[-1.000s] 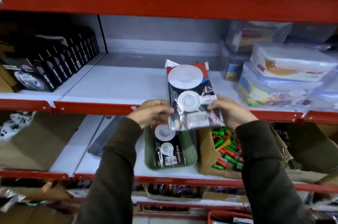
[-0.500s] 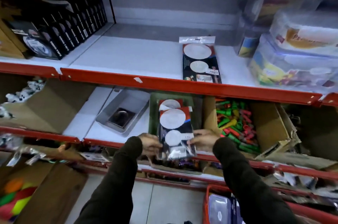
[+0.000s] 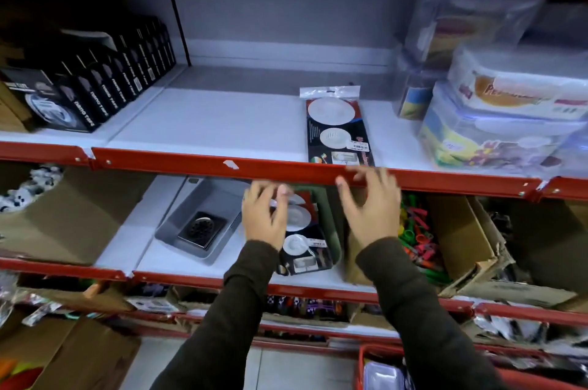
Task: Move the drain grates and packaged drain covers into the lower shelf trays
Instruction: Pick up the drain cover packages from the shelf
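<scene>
Packets (image 3: 300,232) fill the green tray (image 3: 329,221), a grate (image 3: 202,227) (gray tray (image 3: 178,221)); one packaged cover (image 3: 339,131) waits above; both hands (image 3: 265,217) (image 3: 370,208) empty, fingers apart.

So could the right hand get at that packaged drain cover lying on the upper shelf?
Probably yes. The right hand is open just below the packaged drain cover, which lies near the shelf's front edge with nothing on top of it.

Both arms w/ long dark brown sleeves (image 3: 413,300), hands bare.
</scene>
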`<state>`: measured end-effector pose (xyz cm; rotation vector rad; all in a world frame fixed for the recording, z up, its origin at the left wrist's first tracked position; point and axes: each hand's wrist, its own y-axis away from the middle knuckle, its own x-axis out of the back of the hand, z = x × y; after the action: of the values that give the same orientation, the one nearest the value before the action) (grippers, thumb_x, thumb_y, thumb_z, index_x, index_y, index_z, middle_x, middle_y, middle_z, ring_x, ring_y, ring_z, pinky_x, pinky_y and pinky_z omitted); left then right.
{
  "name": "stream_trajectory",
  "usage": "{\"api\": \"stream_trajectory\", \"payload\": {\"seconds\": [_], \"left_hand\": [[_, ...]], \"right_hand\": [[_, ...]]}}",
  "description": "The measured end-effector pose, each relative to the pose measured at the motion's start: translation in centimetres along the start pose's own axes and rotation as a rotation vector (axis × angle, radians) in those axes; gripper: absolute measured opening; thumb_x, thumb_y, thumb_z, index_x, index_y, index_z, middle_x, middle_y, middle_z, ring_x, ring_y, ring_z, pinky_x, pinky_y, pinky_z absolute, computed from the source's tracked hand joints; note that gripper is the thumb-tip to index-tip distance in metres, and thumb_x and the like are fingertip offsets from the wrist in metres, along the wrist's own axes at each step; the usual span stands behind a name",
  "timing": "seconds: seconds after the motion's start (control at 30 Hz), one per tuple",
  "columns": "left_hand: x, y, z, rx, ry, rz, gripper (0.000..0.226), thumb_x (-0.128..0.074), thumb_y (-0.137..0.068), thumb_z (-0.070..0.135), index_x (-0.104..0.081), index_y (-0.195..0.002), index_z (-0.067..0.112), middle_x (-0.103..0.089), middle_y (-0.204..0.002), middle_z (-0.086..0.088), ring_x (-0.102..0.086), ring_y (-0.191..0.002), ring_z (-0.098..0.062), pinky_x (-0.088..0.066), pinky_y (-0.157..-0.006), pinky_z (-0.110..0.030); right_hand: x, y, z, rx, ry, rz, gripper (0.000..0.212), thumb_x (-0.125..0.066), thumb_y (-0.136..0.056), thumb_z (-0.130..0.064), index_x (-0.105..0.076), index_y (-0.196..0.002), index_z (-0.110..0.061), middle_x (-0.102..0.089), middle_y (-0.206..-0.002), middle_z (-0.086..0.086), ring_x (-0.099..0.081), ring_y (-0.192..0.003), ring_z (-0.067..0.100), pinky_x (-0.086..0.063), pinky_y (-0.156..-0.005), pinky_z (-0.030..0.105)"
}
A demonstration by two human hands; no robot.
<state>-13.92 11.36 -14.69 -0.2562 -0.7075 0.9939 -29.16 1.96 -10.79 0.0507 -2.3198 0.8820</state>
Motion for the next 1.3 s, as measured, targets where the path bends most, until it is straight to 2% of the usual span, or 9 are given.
{"api": "stream_trajectory", "payload": {"seconds": [0.13, 0.27, 0.4, 0.5, 0.6, 0.73, 0.9, 1.1, 1.3], "left_hand": [[-1.4, -6.1, 6.1, -0.193, -0.542, -0.060, 0.046, -0.032, -0.097, 0.048, -0.064, -0.123, 0.028, -0.059, -0.119, 0.000, -0.052, -0.108, -0.021, -0.033, -0.094, -0.041], [-3.7, -9.1, 8.7, 0.061, -0.803, -0.433, 0.049, -0.031, -0.099, 0.041, -0.069, -0.112, 0.013, -0.062, -0.121, -0.012, -0.051, -0.119, -0.034, -0.022, -0.110, -0.051], [-3.0, -10.7, 8.7, 0.330, -0.357, -0.482, 0.027, -0.051, -0.091, 0.034, -0.071, -0.103, 0.021, -0.070, -0.111, -0.004, -0.061, -0.112, -0.030, -0.031, -0.106, -0.041], [-0.7, -11.7, 8.4, 0.490, 0.161, -0.451, 0.009, -0.067, -0.081, 0.024, -0.073, -0.083, 0.018, -0.072, -0.095, -0.009, -0.068, -0.101, -0.031, -0.053, -0.093, -0.034], [2.2, -11.4, 7.9, 0.639, 0.426, -0.598, 0.014, -0.069, -0.083, 0.013, -0.070, -0.096, 0.013, -0.069, -0.096, -0.008, -0.064, -0.073, -0.020, -0.051, -0.060, -0.024], [6.4, -8.2, 5.5, 0.706, 0.672, -0.927, 0.030, -0.074, -0.077, 0.010, -0.069, -0.107, 0.013, -0.073, -0.100, -0.010, -0.069, -0.078, -0.016, -0.061, -0.071, -0.027], [8.7, -1.9, 1.7, 0.753, 0.590, -1.253, 0.028, -0.079, -0.067, 0.000, -0.075, -0.091, 0.011, -0.076, -0.074, -0.004, -0.071, -0.056, -0.011, -0.059, -0.054, -0.022], [8.1, 5.1, -3.2, 1.030, 0.408, -1.393, 0.015, -0.071, -0.078, -0.001, -0.075, -0.082, 0.012, -0.079, -0.080, -0.005, -0.076, -0.069, -0.013, -0.062, -0.068, -0.024], [4.9, 6.5, -7.3, 1.196, 0.312, -1.094, 0.026, -0.071, -0.086, 0.004, -0.069, -0.111, 0.009, -0.078, -0.084, -0.001, -0.075, -0.071, -0.008, -0.064, -0.067, -0.027]], "right_hand": [[0.8, -6.7, 0.5, -0.178, 0.394, -0.040, 0.045, -0.042, -0.095, -0.038, -0.054, -0.133, -0.018, -0.051, -0.135, 0.011, -0.044, -0.126, 0.032, -0.026, -0.107, 0.046], [0.4, -9.2, 0.8, -0.350, 0.511, -0.415, 0.041, -0.041, -0.093, -0.030, -0.063, -0.122, -0.011, -0.056, -0.130, 0.018, -0.048, -0.125, 0.036, -0.020, -0.113, 0.053], [1.7, -11.3, 1.4, -0.473, -0.147, -0.343, 0.025, -0.054, -0.091, -0.017, -0.067, -0.112, -0.013, -0.066, -0.113, 0.009, -0.065, -0.093, 0.020, -0.047, -0.099, 0.041], [4.1, -11.7, 1.1, -0.642, -0.774, -0.327, 0.015, -0.056, -0.090, 0.000, -0.068, -0.092, -0.009, -0.066, -0.096, 0.012, -0.069, -0.050, 0.006, -0.049, -0.053, 0.022], [6.6, -9.9, 1.1, -0.740, -1.106, -0.571, 0.015, -0.056, -0.087, -0.004, -0.066, -0.095, -0.011, -0.064, -0.105, 0.014, -0.070, -0.063, 0.015, -0.056, -0.053, 0.023], [8.2, -5.8, 2.7, -0.627, -1.256, -0.991, 0.029, -0.071, -0.062, 0.000, -0.070, -0.090, -0.008, -0.076, -0.096, 0.012, -0.074, -0.080, 0.022, -0.062, -0.066, 0.027], [5.0, 0.6, 6.0, -0.454, -0.992, -1.485, 0.059, -0.074, -0.065, 0.010, -0.064, -0.120, -0.012, -0.070, -0.113, 0.009, -0.064, -0.102, 0.026, -0.051, -0.086, 0.038], [0.0, 7.7, 9.8, -0.713, -0.660, -1.734, 0.062, -0.078, -0.068, 0.008, -0.056, -0.124, -0.002, -0.070, -0.108, 0.014, -0.071, -0.092, 0.022, -0.060, -0.076, 0.029], [-3.0, 9.5, 11.0, -0.906, -0.507, -1.460, 0.050, -0.072, -0.069, 0.007, -0.063, -0.116, -0.009, -0.067, -0.111, 0.019, -0.063, -0.098, 0.028, -0.055, -0.089, 0.039]]}}
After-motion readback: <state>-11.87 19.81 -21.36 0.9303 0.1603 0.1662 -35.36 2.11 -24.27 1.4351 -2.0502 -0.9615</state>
